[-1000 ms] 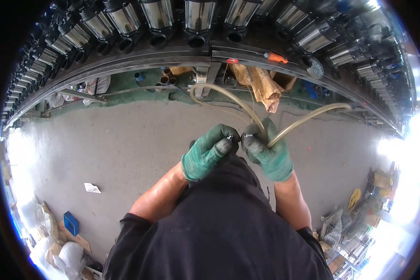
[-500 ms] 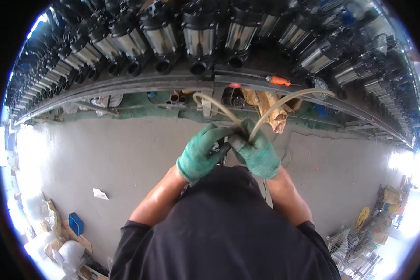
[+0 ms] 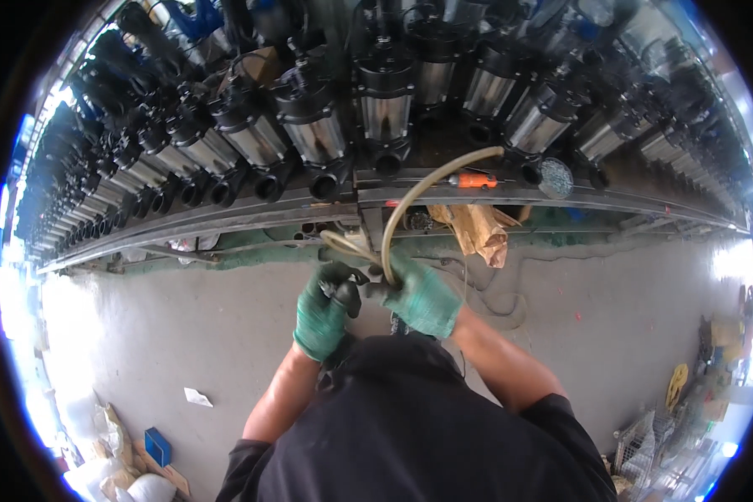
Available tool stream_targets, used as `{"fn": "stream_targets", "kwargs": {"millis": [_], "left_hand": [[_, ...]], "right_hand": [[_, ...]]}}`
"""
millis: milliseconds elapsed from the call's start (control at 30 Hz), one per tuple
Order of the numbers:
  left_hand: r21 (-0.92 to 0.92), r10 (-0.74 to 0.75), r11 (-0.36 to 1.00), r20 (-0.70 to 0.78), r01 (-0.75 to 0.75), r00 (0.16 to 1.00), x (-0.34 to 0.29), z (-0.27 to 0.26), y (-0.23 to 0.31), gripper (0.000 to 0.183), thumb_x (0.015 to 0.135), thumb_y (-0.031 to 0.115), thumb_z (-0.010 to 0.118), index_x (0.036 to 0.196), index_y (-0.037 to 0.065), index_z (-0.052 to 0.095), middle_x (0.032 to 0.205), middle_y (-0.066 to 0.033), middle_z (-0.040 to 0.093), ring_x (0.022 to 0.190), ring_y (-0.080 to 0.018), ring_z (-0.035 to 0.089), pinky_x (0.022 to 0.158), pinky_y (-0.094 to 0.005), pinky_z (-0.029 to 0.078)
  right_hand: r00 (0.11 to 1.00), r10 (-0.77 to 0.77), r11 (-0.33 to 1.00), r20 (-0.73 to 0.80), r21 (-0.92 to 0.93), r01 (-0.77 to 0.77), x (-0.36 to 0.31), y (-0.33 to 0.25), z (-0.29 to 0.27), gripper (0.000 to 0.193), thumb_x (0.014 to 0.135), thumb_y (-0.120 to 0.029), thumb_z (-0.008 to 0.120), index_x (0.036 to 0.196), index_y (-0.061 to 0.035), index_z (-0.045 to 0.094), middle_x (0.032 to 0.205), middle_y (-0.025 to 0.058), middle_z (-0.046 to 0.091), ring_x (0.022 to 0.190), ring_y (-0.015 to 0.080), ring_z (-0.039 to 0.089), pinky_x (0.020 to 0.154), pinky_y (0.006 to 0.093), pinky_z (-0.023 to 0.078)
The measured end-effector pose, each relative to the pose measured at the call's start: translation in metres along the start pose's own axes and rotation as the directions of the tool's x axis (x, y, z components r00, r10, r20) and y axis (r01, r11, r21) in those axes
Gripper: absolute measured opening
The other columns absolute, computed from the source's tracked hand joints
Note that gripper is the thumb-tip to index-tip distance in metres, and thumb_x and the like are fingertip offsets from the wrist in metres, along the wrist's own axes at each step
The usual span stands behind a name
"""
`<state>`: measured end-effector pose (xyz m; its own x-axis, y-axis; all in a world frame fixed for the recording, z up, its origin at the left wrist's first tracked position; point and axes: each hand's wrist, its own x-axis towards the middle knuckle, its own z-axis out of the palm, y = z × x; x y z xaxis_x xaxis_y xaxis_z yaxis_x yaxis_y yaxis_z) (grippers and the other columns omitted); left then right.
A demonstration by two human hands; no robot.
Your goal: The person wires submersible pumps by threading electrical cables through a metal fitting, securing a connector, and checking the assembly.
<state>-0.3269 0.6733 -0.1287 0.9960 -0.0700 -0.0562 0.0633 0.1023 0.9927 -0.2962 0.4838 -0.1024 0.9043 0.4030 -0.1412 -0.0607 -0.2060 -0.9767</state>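
A pale, see-through hose [image 3: 412, 197] arches up from my right hand [image 3: 422, 297], whose green-gloved fingers are closed around it. Its long end reaches over the bench edge, while a shorter bent length leans to the left. Just left of that grip is my left hand [image 3: 322, 311], gloved in green with dark, soiled fingertips. Its fingers are curled around a small greyish thing too small to make out. A narrow gap separates the two hands.
Ahead runs a long dark bench [image 3: 259, 203] lined with steel-and-black pumps [image 3: 385, 117]. On it lie an orange-bodied tool [image 3: 474, 180] and a round container of small metal parts [image 3: 555, 177]. Brown paper [image 3: 479, 234] hangs below. A blue bin [image 3: 157, 448] stands at lower left.
My hands have drawn apart and shifted left and slightly down in the picture, the hose moving with my right hand. The view has shifted, showing more of the bench.
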Motion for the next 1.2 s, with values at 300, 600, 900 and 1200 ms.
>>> {"fn": "stream_targets", "kwargs": {"millis": [300, 600, 900, 1200], "left_hand": [[-0.696, 0.139, 0.718, 0.156, 0.009, 0.978, 0.045, -0.069, 0.04, 0.025, 0.098, 0.022, 0.066, 0.119, 0.009, 0.058, 0.104, -0.0048, 0.057, 0.073, -0.0113, 0.046, 0.063, -0.0265, 0.04], [-0.548, 0.186, 0.835, 0.198, -0.049, 0.962, 0.042, -0.117, 0.048, 0.031, 0.099, 0.027, 0.066, 0.119, 0.005, 0.057, 0.105, -0.0079, 0.06, 0.079, -0.0138, 0.057, 0.067, -0.0275, 0.047], [-0.504, 0.167, 0.864, 0.285, -0.001, 0.944, 0.055, -0.146, 0.058, 0.036, 0.1, 0.031, 0.065, 0.117, 0.003, 0.052, 0.112, -0.016, 0.064, 0.081, -0.0184, 0.067, 0.063, -0.028, 0.053], [-0.433, 0.187, 0.901, 0.45, 0.03, 0.873, 0.06, -0.152, 0.064, 0.031, 0.102, 0.023, 0.06, 0.119, -0.001, 0.051, 0.116, -0.022, 0.065, 0.096, -0.0308, 0.072, 0.08, -0.0399, 0.063]], "right_hand": [[0.982, 0.008, 0.428, 0.191, -0.888, 0.169, 0.003, -0.056, -0.045, 0.04, 0.096, -0.047, 0.059, 0.115, -0.0122, 0.066, 0.09, 0.0139, 0.07, 0.082, 0.0368, 0.069, 0.071, 0.0485, 0.053], [0.939, 0.247, -0.051, 0.241, -0.964, 0.261, 0.021, -0.107, -0.039, 0.029, 0.092, -0.043, 0.063, 0.106, -0.0194, 0.073, 0.073, 0.0107, 0.07, 0.068, 0.0289, 0.071, 0.06, 0.0442, 0.056], [0.866, 0.412, -0.085, 0.283, -0.935, 0.346, 0.029, -0.139, -0.036, 0.035, 0.092, -0.048, 0.062, 0.094, -0.0149, 0.073, 0.078, 0.0134, 0.07, 0.072, 0.0334, 0.069, 0.066, 0.0471, 0.054], [0.846, 0.481, -0.143, 0.229, -0.932, 0.334, 0.038, -0.148, -0.035, 0.031, 0.092, -0.046, 0.062, 0.097, -0.0171, 0.074, 0.077, 0.0115, 0.072, 0.072, 0.0319, 0.07, 0.066, 0.0454, 0.055]]}}
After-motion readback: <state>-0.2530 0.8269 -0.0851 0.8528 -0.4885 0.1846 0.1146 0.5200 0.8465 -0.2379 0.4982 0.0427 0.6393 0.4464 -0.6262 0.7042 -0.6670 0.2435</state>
